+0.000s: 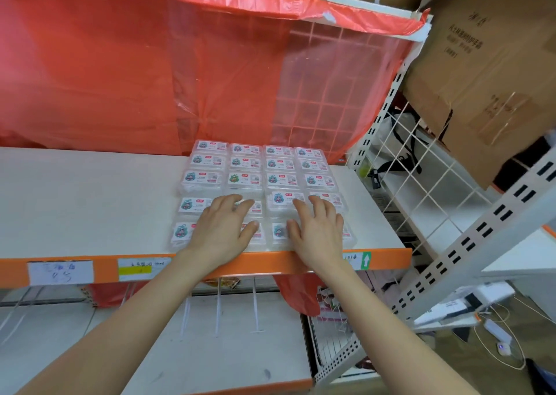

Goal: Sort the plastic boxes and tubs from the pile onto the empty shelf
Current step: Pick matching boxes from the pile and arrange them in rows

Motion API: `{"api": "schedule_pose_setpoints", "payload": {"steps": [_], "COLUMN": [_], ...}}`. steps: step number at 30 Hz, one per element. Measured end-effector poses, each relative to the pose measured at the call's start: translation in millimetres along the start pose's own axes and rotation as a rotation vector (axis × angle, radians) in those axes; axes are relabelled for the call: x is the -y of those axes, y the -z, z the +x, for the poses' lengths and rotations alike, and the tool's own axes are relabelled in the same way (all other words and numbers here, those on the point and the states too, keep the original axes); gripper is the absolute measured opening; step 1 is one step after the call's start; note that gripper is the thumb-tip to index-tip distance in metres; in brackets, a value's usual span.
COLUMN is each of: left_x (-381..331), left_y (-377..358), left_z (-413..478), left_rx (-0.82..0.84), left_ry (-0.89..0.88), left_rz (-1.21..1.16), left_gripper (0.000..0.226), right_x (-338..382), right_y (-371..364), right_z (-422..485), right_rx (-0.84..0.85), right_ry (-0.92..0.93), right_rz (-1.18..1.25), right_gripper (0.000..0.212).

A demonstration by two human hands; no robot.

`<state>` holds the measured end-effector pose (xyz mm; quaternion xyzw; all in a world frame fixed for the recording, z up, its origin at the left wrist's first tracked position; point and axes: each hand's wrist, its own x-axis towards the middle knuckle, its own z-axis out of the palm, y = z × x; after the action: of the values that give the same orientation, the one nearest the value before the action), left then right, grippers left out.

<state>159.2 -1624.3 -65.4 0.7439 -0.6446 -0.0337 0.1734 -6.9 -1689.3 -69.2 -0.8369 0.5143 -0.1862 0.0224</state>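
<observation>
Several clear plastic boxes (244,180) with white cartoon labels lie in neat rows on the right part of the white shelf (84,202). My left hand (224,229) lies flat, fingers straight, on the two front rows left of centre. My right hand (319,229) lies flat on the front boxes to the right. Both hands cover parts of the front boxes and grip nothing.
The shelf's orange front rail (255,263) carries paper labels. Red plastic sheeting (150,72) hangs behind the shelf. A white wire grid (427,178) and slotted uprights stand at the right, with cardboard boxes (487,72) above. A lower shelf (228,349) lies below.
</observation>
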Motion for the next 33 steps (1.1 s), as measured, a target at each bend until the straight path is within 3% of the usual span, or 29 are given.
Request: {"api": "schedule_pose_setpoints", "payload": {"steps": [6,9,16,20,26,29,33], "left_x": [47,74,129,149,185,206,241], "left_y": [28,43,67,80,91,101,115], "left_z": [-49,-78,-142,-173,-209,-222,-238], "left_rx": [-0.029,-0.029,-0.066,-0.064,-0.121,-0.149,-0.183], "left_ry": [0.043,0.076,0.097,0.132,0.164,0.21,0.327], "left_rz": [-0.012,0.004,-0.024,-0.014,-0.047,-0.05,-0.029], "left_gripper": [0.079,0.071,0.079,0.057,0.078,0.076,0.074], "right_x": [67,104,176,211,258,289,336], "right_y": [-5,-8,-14,-16,-26,-35,-50], "right_z": [-24,-40,-80,-100,-115,-113,-100], "right_rx": [0.033,0.144,0.155,0.143,0.149,0.095,0.159], "right_ry": [0.047,0.048,0.101,0.134,0.189,0.271,0.329], "right_rz": [0.009,-0.011,-0.044,-0.041,-0.023,0.004,0.008], "right_gripper": [0.066,0.051,0.046,0.047,0.043,0.038,0.043]}}
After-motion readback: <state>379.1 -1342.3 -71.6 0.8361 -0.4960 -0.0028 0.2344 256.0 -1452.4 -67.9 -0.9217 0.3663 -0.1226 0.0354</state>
